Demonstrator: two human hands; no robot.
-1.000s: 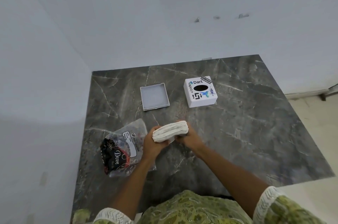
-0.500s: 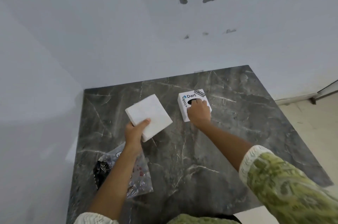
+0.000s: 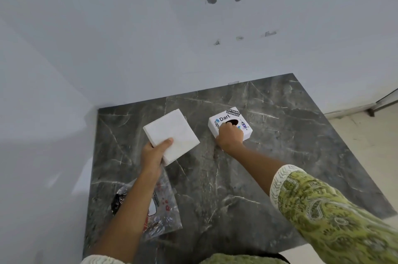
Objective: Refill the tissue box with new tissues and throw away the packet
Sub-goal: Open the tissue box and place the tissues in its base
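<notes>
My left hand (image 3: 153, 152) holds a square white stack of tissues (image 3: 170, 132) flat above the back left of the dark marble table (image 3: 280, 156), thumb on top. The white tissue box (image 3: 223, 118), with stickers and an oval hole on its top, stands at the back middle. My right hand (image 3: 230, 137) is closed over its near side, fingers curled by the hole. The empty clear plastic packet (image 3: 164, 216), printed in red and black, lies near the front left, partly under my left forearm. The stack hides the grey tray seen earlier.
White walls bound the table at the back and on the left. The table's right edge drops to a pale floor (image 3: 366, 156). My green patterned sleeve (image 3: 327, 209) crosses the front right.
A second ago both hands held the tissue stack near the table's middle. My left hand has since carried it back and left, laid flat, while my right hand went to the tissue box.
</notes>
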